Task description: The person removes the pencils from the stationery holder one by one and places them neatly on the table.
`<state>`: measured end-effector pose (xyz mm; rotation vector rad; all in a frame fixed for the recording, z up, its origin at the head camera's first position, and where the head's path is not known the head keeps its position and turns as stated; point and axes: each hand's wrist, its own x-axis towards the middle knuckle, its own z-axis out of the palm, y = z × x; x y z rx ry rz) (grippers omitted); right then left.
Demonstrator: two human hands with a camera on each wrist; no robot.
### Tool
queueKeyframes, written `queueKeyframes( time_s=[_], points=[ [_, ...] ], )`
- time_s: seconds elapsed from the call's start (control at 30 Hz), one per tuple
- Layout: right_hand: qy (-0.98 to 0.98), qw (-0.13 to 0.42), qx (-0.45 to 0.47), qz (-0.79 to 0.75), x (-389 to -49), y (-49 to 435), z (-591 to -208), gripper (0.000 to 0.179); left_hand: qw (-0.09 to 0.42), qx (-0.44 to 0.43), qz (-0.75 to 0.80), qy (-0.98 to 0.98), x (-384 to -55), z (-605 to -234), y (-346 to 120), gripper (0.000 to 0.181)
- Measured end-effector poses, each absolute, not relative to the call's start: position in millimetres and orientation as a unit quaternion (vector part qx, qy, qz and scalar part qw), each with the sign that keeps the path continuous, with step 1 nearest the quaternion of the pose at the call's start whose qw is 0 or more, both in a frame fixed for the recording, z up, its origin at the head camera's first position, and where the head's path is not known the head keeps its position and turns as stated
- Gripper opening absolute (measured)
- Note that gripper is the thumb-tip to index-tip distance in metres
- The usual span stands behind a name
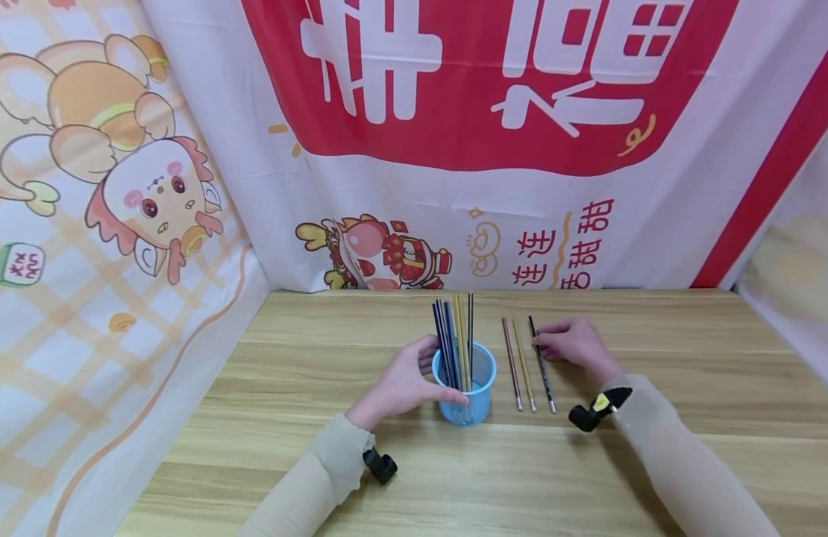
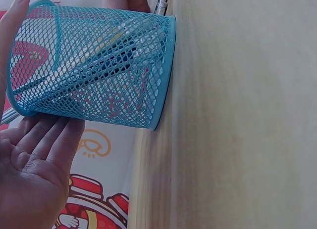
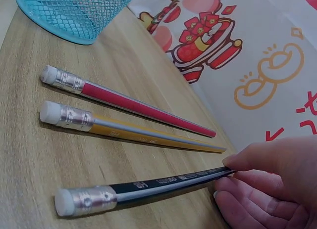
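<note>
A light-blue mesh pencil cup (image 1: pixel 464 412) stands upright on the table, with several blue, yellow and dark pencils (image 1: pixel 444 328) leaning in it. My left hand (image 1: pixel 402 382) holds this cup from its left side, thumb across the near side and fingers behind; the left wrist view shows the fingers against the mesh (image 2: pixel 99 66). To the right of the cup lie a red pencil (image 3: pixel 143 106), a yellow pencil (image 3: pixel 148 137) and a black pencil (image 3: pixel 168 184), roughly side by side with white erasers towards me. At its far end, my right hand (image 1: pixel 575 344) pinches the black pencil between thumb and fingers.
The wooden table (image 1: pixel 306 358) ends at a white hanging cloth (image 1: pixel 387 179) with red print behind it. On the left is a patterned cloth (image 1: pixel 71 350). Each wrist wears a small black camera mount (image 1: pixel 380 466).
</note>
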<state>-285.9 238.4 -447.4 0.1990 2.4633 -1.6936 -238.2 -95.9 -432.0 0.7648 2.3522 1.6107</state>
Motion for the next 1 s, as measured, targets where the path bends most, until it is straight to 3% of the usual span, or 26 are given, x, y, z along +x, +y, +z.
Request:
queueKeyframes(
  time_s=[1.0],
  points=[
    [0.847,0.045,0.067,-0.525,-287.1,232.4,-450.9,0.034,0.097,0.261,0.549,0.788,-237.9,-431.5,-95.5,0.093]
  ],
)
